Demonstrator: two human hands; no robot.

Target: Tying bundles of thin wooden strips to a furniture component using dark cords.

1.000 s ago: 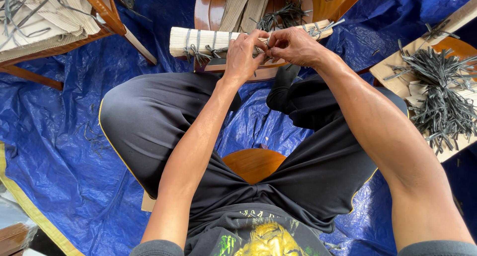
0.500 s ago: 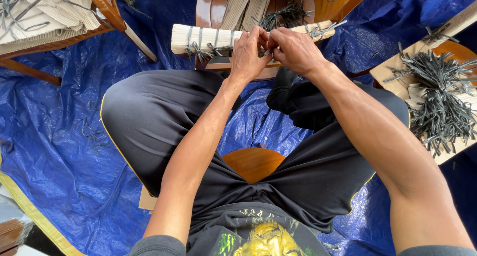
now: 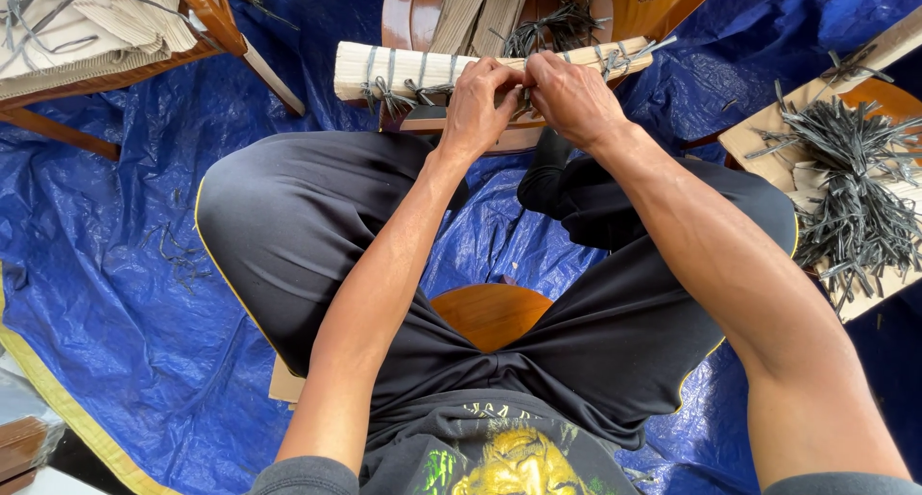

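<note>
Both hands sit a touch lower and closer together on the bundle than half a second ago; little else shifted. One pale wooden bundle (image 3: 432,70) lies crosswise beyond the knees, wrapped by several grey ties, exact count unclear; left hand (image 3: 480,106) curled, pinching a tie at the bundle's middle; right hand (image 3: 573,99) closed on the same spot, fingertips touching the left's. One heap of loose grey ties (image 3: 855,207) right of the bundle on a board; blue tarp (image 3: 106,265) under everything; one wooden frame (image 3: 216,15) left of the bundle.
</note>
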